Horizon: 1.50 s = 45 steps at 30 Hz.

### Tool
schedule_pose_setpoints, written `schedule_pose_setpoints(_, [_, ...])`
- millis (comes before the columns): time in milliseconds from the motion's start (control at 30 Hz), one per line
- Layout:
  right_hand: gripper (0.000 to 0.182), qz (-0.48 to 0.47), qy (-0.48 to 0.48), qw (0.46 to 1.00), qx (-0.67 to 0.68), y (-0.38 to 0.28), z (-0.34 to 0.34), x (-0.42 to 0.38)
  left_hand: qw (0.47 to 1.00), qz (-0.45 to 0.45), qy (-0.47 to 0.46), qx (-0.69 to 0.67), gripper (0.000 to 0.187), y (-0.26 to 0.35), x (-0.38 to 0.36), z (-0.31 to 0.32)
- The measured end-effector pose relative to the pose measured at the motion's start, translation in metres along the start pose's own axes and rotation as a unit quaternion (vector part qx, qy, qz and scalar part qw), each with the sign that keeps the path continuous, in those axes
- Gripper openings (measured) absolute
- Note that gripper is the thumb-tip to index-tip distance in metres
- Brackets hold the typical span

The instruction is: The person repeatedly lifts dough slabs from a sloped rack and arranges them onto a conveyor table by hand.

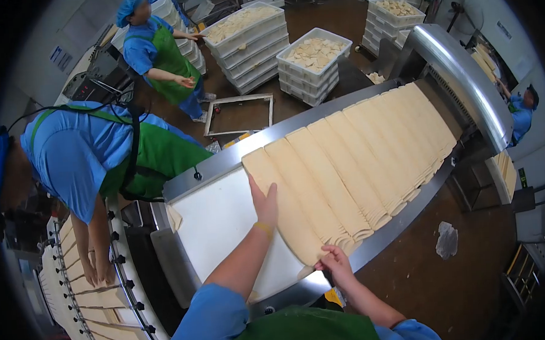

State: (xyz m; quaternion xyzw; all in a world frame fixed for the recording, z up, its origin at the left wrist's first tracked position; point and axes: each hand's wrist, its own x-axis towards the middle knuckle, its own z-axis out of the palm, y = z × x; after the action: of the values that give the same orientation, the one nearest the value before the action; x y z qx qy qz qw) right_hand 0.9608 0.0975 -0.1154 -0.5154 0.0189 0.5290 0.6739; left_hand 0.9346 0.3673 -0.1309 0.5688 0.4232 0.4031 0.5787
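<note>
A row of long, pale dough sheets (357,154) lies overlapping on a white conveyor belt (217,221). My left hand (265,204) rests at the left edge of the nearest sheet, fingers stretched along that edge and thumb apart on the dough. A yellow band circles that wrist. At the sheet's near end, my right hand (335,263) has its fingers curled together on the dough's corner; the fingertips are partly hidden. Small dough scraps lie by the belt's near edge and its left corner.
A curved metal machine hood (463,82) spans the belt's far end. At left, a co-worker (83,154) bends over another conveyor (102,317) carrying dough strips. Another person (161,59) stands near stacked white crates (249,46) of dough pieces. A plastic bag (447,240) lies on the floor.
</note>
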Motion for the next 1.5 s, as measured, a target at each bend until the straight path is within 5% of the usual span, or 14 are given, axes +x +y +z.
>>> schedule_pose_setpoints(100, [0.044,-0.065,0.023,0.989,-0.129,0.027,0.014,-0.005,0.999,0.004,-0.032,0.027,0.073,0.008,0.005,-0.015])
schedule_pose_setpoints(133, [0.048,-0.077,0.044,0.978,-0.190,0.029,0.022,-0.010,0.980,0.079,-0.011,0.184,0.072,0.013,0.010,-0.020])
schedule_pose_setpoints(200, [0.055,-0.122,0.062,0.960,-0.246,0.049,0.021,-0.005,0.855,0.223,0.028,0.468,0.071,0.023,0.027,-0.032])
schedule_pose_setpoints(267, [0.060,-0.094,0.074,0.964,-0.238,0.037,0.029,-0.008,0.806,0.265,-0.102,0.519,0.066,0.033,0.060,-0.034])
schedule_pose_setpoints(400, [0.058,-0.090,0.064,0.936,-0.335,0.025,0.035,-0.021,0.824,0.208,-0.165,0.500,0.060,0.057,0.076,-0.025])
schedule_pose_setpoints(900, [0.058,-0.057,0.028,0.909,-0.412,0.016,0.056,-0.026,0.780,0.220,-0.071,0.582,0.063,0.056,0.061,-0.048])
schedule_pose_setpoints(1033, [0.067,-0.001,-0.070,0.873,-0.483,-0.003,0.073,-0.025,0.779,0.104,-0.011,0.619,0.059,0.069,0.041,-0.119])
schedule_pose_setpoints(1100, [0.075,-0.067,-0.137,0.829,-0.538,-0.006,0.084,-0.022,0.746,0.094,0.082,0.655,0.057,0.074,0.020,-0.170])
schedule_pose_setpoints(1167, [0.088,-0.100,-0.217,0.792,-0.561,-0.029,0.099,-0.017,0.753,-0.030,0.107,0.649,0.062,0.114,-0.012,-0.208])
schedule_pose_setpoints(1267, [0.089,-0.053,-0.220,0.700,-0.677,-0.030,0.106,-0.012,0.784,-0.039,0.096,0.612,0.063,0.101,-0.060,-0.275])
schedule_pose_setpoints(1367, [0.080,-0.089,-0.220,0.697,-0.677,-0.005,0.093,0.004,0.892,-0.020,0.140,0.429,0.056,0.093,-0.117,-0.289])
schedule_pose_setpoints(1500, [0.069,-0.149,-0.265,0.709,-0.637,0.003,0.102,0.001,0.915,-0.065,0.213,0.336,0.049,0.089,-0.161,-0.311])
